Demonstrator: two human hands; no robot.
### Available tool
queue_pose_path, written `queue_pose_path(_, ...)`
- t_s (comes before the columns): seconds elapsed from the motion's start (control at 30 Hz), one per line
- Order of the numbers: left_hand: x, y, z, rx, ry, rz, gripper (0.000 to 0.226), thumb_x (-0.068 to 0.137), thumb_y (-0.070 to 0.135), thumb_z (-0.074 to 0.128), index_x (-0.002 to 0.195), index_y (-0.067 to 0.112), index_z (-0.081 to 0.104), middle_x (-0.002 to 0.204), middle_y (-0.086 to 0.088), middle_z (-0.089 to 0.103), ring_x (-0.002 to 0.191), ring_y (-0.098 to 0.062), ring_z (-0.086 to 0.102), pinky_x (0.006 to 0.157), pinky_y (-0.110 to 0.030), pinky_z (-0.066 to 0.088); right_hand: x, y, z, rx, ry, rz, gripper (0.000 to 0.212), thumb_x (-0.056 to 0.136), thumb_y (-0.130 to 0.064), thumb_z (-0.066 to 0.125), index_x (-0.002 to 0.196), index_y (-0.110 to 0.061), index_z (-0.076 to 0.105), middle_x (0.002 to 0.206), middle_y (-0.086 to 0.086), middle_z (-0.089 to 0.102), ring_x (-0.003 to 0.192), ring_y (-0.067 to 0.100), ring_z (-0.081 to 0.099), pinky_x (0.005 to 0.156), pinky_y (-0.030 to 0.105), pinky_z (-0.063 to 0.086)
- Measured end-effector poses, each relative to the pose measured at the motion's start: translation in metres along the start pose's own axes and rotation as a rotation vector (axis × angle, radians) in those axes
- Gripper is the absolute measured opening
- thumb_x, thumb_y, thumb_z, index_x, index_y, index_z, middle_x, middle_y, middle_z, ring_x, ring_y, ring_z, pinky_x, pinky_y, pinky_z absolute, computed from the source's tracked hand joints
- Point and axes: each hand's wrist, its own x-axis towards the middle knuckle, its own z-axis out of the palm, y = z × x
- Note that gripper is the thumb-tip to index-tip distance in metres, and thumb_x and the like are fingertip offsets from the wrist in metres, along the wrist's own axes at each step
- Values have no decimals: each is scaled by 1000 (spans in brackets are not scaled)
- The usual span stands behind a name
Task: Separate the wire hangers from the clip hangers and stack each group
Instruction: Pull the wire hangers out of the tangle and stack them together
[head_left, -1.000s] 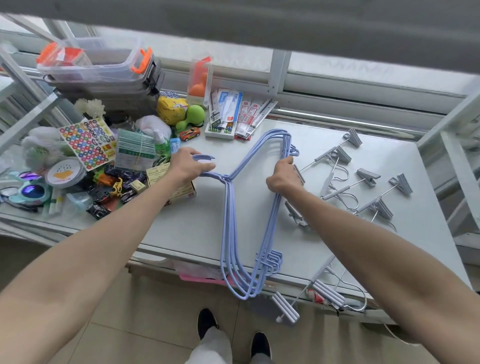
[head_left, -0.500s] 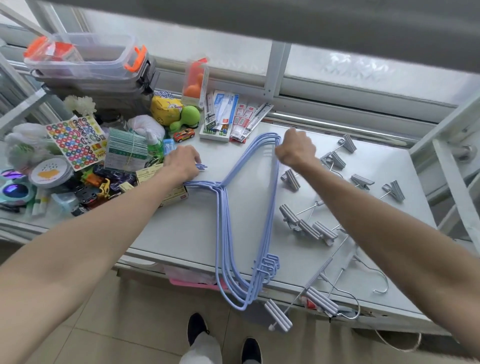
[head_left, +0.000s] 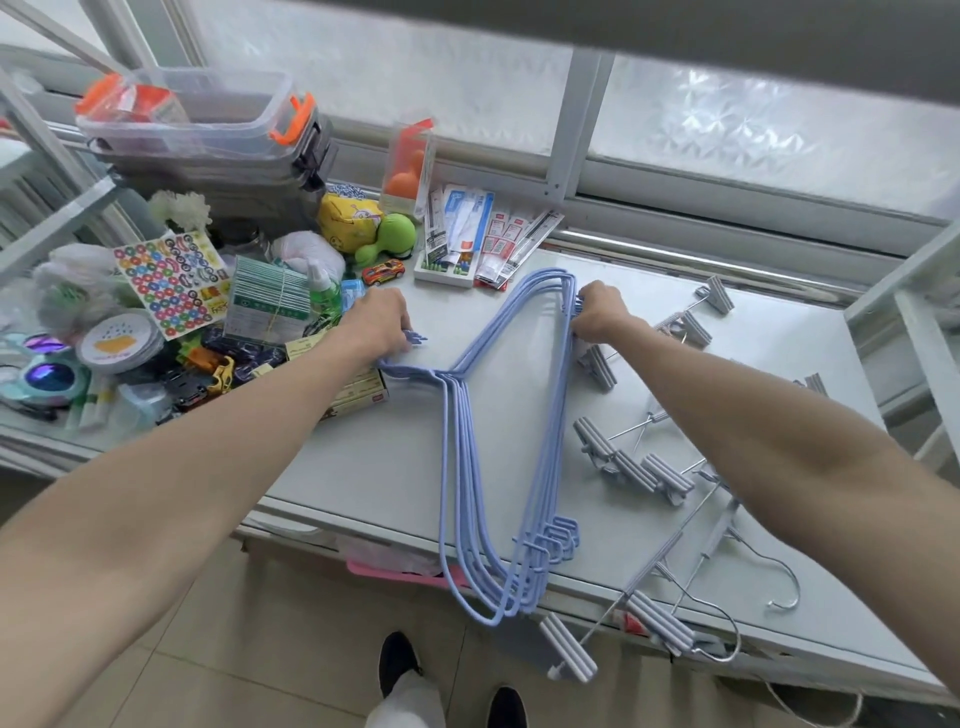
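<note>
White desk (head_left: 363, 467) beneath a frosted window; toys and stationery crowd its left end. Blue wire hangers (head_left: 555, 415): one nested stack mid-desk, lower ends overhanging the near edge. Clip hangers (head_left: 634, 470): scattered to the right, not yet stacked. Handling advice: square the bundle by hooks and far corner together, keeping it clear of the clips. Hands: left hand (head_left: 376, 325) curled round the hooks; right hand (head_left: 597, 312) gripping the far corner wires.

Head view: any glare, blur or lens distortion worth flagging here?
Head view: soft daylight through the frosted window, no harsh glare, faint shadows; wide-angle lens bows the table edge; wire hangers sharp; dark blurred band across the top.
</note>
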Motion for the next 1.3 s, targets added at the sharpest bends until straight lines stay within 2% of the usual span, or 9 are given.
queue_pose_path(0.1,2,-1,1,31,-25,2,30,66,10,84,95,9,78,93,-11,73,91,-27,68,77,-33,56,9,-2,-1,3,49,-21,7,80,-8,56,87,-8,53,107,21,59,82,32,54,67,32,39)
queue_pose_path(0.23,4,-1,3,14,2,-47,28,66,6,84,94,8,78,95,-12,73,92,-26,68,76,-32,54,18,-15,-7,-84,104,-66,20,84,3,50,102,0,58,115,25,58,105,41,59,72,36,43)
queue_pose_path(0.37,7,2,-5,-23,-61,-78,40,65,9,88,103,5,75,102,-14,73,97,-24,67,78,-28,52,24,-22,-11,-167,110,-77,27,81,8,57,107,4,58,119,24,58,111,41,57,80,38,47)
queue_pose_path(0.67,4,-3,0,-17,26,-64,35,64,-11,73,92,8,78,97,-15,70,91,-30,66,69,-26,49,13,-16,-2,-312,114,-217,30,85,8,50,114,2,53,116,24,54,107,42,57,76,40,44)
queue_pose_path(0.83,4,-5,6,23,87,-24,28,69,-11,64,87,6,78,92,-21,69,91,-35,66,65,-28,47,5,-2,3,-291,97,-258,21,81,13,48,84,-7,46,92,18,50,94,41,60,67,33,37)
queue_pose_path(0.97,-5,-3,4,52,43,5,15,75,-7,60,74,2,72,92,-27,68,86,-35,66,63,-30,46,-2,0,-9,-200,60,-214,23,85,11,47,101,-4,43,107,21,50,93,37,56,68,35,37)
queue_pose_path(1.03,-7,-2,1,75,31,13,17,76,-6,60,89,-2,71,108,-27,65,88,-32,64,71,-31,50,-6,1,-22,-144,80,-170,30,87,7,50,115,-1,44,116,22,50,103,40,56,69,38,39)
queue_pose_path(1.13,-10,14,-8,118,36,69,53,78,-8,53,130,0,54,131,-24,52,116,-36,54,92,-37,48,-14,13,-43,-69,150,-115,32,87,0,49,118,-1,44,122,23,49,102,41,54,74,39,41)
queue_pose_path(1.3,-37,79,-18,22,226,319,61,76,-9,51,135,6,53,130,-19,59,121,-32,55,100,-38,48,-34,66,-69,4,241,49,30,83,-4,48,112,-1,55,118,21,58,108,39,57,84,38,46)
